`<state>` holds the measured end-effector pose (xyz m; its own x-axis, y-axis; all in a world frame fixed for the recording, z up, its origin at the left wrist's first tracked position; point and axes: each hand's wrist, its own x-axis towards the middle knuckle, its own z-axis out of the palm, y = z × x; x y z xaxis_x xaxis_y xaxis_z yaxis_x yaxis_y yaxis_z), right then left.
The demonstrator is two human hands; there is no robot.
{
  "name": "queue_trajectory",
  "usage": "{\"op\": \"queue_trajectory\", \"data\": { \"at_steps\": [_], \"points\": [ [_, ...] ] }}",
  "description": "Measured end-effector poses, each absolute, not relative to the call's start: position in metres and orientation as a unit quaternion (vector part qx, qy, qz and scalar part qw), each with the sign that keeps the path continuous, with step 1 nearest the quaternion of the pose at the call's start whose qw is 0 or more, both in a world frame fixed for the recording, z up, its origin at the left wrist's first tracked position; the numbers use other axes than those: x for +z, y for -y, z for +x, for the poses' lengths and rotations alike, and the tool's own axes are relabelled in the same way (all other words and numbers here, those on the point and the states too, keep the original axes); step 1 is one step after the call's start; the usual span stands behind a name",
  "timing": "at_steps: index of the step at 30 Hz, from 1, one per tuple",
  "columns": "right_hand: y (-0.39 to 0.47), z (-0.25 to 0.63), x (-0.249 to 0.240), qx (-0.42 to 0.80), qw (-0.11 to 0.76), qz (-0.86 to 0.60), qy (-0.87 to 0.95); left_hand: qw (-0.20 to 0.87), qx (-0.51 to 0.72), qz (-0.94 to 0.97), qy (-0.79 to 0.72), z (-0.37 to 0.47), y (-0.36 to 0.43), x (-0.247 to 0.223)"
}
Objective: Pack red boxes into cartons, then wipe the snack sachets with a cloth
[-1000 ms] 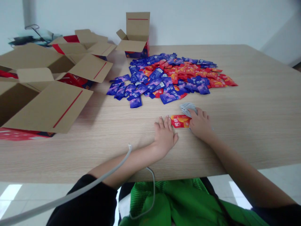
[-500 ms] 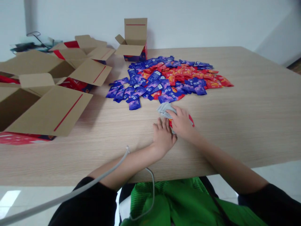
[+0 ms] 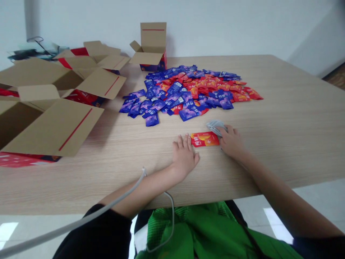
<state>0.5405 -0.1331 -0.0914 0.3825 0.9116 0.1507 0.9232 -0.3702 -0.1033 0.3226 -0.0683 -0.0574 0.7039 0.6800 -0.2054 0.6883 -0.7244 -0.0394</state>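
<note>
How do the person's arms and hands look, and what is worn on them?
The left hand and right hand wear no gloves. Dark sleeves end near the elbows, leaving the forearms bare. A grey cable crosses before the left one.

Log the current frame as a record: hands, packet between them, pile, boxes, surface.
left_hand: left hand flat, fingertips at the packet's left end
right_hand: right hand holding a folded grey cloth by the packet's right end
packet: red packet, lying flat
pile: blue and red packets, mixed, beyond the hands
boxes: open cartons, left and behind pile
surface: wood-grain table
</note>
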Motion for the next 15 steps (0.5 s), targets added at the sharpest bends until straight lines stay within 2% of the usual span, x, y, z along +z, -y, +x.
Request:
{"op": "queue_trajectory", "data": {
  "at_steps": [6,10,15],
  "points": [
    [0.153,0.553,-0.104,-0.005,0.200,-0.774,0.600,-0.001,-0.053,0.936,-0.347,0.316,0.077,-0.053],
    [0.155,0.535,-0.106,-0.033,0.147,-0.757,0.635,0.014,-0.062,0.957,-0.284,0.320,0.082,-0.053],
    [0.113,0.521,-0.096,-0.047,0.087,-0.758,0.645,0.012,-0.096,0.930,-0.356,0.336,0.062,-0.058]
  ]
}}
